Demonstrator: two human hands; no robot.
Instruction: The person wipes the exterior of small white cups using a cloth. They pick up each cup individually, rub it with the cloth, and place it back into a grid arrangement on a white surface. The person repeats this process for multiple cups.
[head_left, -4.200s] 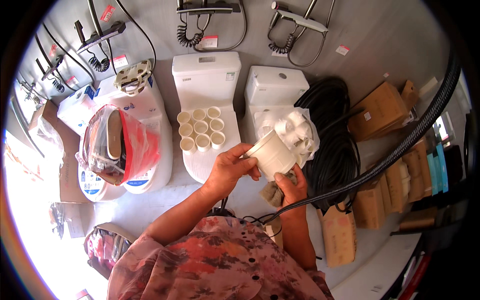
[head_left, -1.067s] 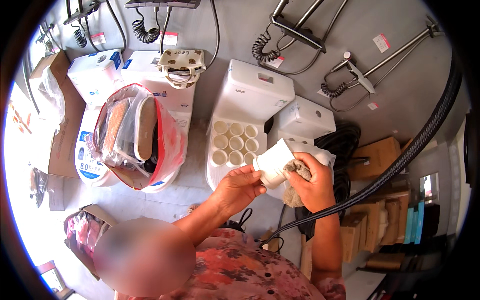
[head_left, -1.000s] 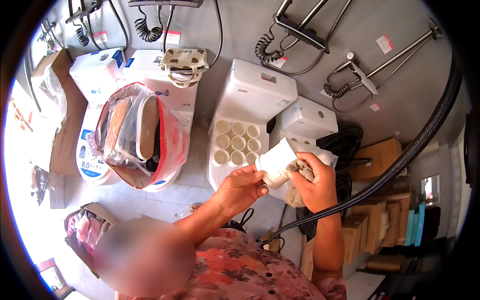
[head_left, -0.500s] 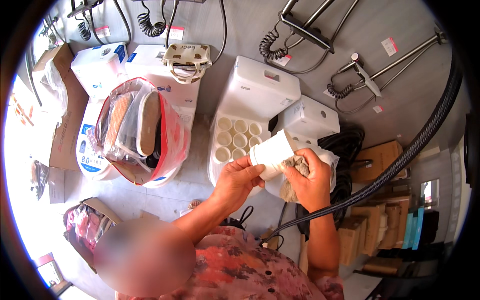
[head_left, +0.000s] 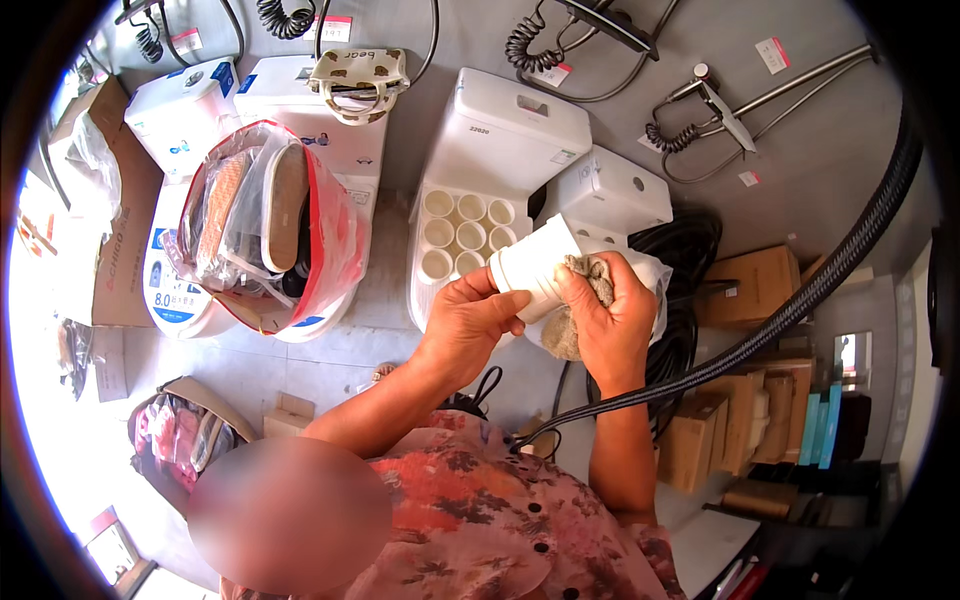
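A white tube-shaped cup (head_left: 532, 262) is tilted between my hands. My left hand (head_left: 468, 318) is closed round its left end, thumb across the side. My right hand (head_left: 612, 318) pinches a crumpled grey-brown cloth (head_left: 563, 336) and presses it to the cup's right side; part of the cloth hangs below the fingers. Just beyond my hands, several similar white cups (head_left: 438, 233) stand in rows, mouths up, on a white toilet (head_left: 512, 125). My left forearm and hand hide some of that toilet's near end.
On the left, a red-edged plastic bag (head_left: 335, 240) of shoes rests on white toilets. A small patterned bag (head_left: 358, 78) sits behind it. A thick black braided hose (head_left: 800, 325) arcs across the right side. Cardboard boxes (head_left: 745, 290) and a coiled black hose lie beyond it.
The whole view has shifted slightly, so the surroundings sit higher and further left. Both hands keep hold of the cup and cloth; the cup has turned a little.
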